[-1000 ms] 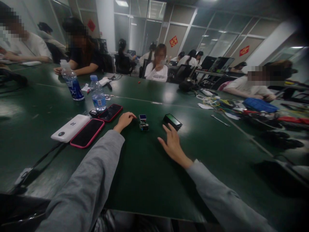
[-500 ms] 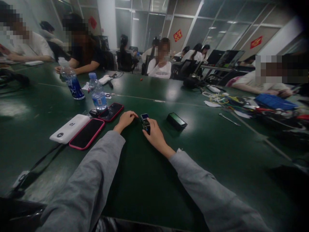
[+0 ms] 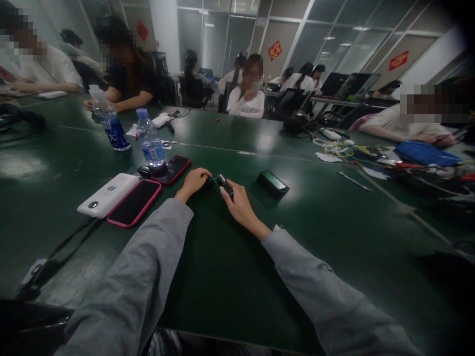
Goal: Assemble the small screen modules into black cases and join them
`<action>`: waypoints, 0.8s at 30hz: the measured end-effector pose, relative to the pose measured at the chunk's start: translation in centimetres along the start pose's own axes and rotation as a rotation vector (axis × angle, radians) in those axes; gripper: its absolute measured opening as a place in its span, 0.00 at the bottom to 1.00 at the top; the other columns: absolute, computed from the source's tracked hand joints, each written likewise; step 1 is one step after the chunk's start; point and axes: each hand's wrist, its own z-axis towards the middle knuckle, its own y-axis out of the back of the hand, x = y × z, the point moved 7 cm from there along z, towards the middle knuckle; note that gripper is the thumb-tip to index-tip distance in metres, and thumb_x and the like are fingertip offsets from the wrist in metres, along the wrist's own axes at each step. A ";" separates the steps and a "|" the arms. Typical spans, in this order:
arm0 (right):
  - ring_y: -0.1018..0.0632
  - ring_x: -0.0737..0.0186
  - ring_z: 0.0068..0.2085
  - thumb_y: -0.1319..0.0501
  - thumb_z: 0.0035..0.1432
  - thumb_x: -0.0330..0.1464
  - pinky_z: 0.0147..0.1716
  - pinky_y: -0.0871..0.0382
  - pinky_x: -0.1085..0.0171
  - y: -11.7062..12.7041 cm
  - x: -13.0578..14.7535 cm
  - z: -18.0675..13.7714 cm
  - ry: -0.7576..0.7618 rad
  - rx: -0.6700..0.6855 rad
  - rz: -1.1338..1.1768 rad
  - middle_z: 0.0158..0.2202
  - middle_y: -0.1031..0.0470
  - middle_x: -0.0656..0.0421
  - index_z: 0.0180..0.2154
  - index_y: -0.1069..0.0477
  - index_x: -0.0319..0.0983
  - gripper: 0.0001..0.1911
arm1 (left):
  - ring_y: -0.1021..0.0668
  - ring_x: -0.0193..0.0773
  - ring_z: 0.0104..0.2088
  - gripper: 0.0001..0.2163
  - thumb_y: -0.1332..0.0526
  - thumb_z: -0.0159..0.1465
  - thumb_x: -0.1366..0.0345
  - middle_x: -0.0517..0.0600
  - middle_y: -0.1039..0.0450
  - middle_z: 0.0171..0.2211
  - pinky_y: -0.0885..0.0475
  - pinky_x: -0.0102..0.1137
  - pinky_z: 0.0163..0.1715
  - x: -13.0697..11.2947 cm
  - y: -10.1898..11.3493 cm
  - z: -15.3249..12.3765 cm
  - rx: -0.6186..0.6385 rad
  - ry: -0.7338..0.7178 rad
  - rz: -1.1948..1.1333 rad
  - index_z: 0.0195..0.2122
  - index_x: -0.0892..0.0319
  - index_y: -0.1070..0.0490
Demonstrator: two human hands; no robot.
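Over the green table (image 3: 222, 282), the right hand (image 3: 241, 203) gripped a small circuit device (image 3: 217, 185) that stood tilted, while the left hand (image 3: 193, 183) reached in with curled fingers, possibly touching its near edge, though the blur made that hard to tell. A black box (image 3: 272, 184) lay to the right, near a wrench (image 3: 355, 181) and tangled cables (image 3: 349, 150). Leftward, a white power bank (image 3: 107, 196) sat just beside a pink-edged phone (image 3: 134, 203), with a clear water bottle (image 3: 152, 150) beyond.
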 end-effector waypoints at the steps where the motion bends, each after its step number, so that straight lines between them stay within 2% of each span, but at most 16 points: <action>1: 0.30 0.48 0.50 0.46 0.66 0.46 0.51 0.31 0.48 0.0 0.2 0.0 0.025 0.008 -0.018 0.51 0.30 0.46 0.61 0.40 0.35 0.29 | 0.22 0.38 0.45 0.13 0.46 0.65 0.70 0.49 0.21 0.43 0.29 0.34 0.50 0.0 0.0 0.0 0.000 0.005 -0.003 0.38 0.57 0.21; 4: 0.30 0.48 0.51 0.41 0.62 0.42 0.51 0.31 0.47 -0.1 0.8 -0.2 0.097 0.031 -0.058 0.52 0.31 0.47 0.62 0.42 0.36 0.31 | 0.22 0.38 0.45 0.13 0.46 0.65 0.70 0.49 0.21 0.43 0.29 0.34 0.50 -0.1 0.1 0.0 0.000 0.003 -0.004 0.38 0.57 0.21; 9: 0.28 0.50 0.49 0.43 0.61 0.35 0.50 0.31 0.49 -0.2 0.4 -0.2 0.077 0.003 -0.017 0.51 0.30 0.48 0.58 0.38 0.36 0.24 | 0.22 0.39 0.45 0.13 0.46 0.64 0.71 0.49 0.21 0.43 0.29 0.34 0.51 -0.1 0.0 0.1 0.008 0.004 0.003 0.38 0.56 0.21; 15: 0.27 0.53 0.50 0.48 0.64 0.37 0.53 0.33 0.52 0.3 -0.6 0.2 -0.023 -0.076 0.125 0.50 0.28 0.48 0.54 0.34 0.36 0.20 | 0.22 0.39 0.45 0.13 0.46 0.64 0.71 0.49 0.21 0.44 0.30 0.35 0.51 0.0 -0.1 0.1 0.024 0.001 -0.007 0.39 0.55 0.21; 21: 0.29 0.50 0.50 0.53 0.65 0.39 0.54 0.36 0.49 0.4 -3.1 0.2 -0.209 -0.150 0.026 0.47 0.29 0.47 0.50 0.31 0.35 0.21 | 0.23 0.39 0.47 0.13 0.46 0.64 0.70 0.48 0.22 0.45 0.31 0.36 0.53 0.3 -0.3 0.1 0.038 -0.002 -0.027 0.38 0.54 0.21; 24: 0.30 0.49 0.51 0.53 0.66 0.43 0.54 0.37 0.48 0.4 -3.6 0.0 -0.231 -0.170 0.015 0.49 0.30 0.47 0.51 0.32 0.36 0.22 | 0.23 0.39 0.47 0.13 0.46 0.65 0.70 0.48 0.22 0.45 0.31 0.36 0.53 0.3 -0.2 0.1 0.033 -0.011 -0.029 0.38 0.54 0.21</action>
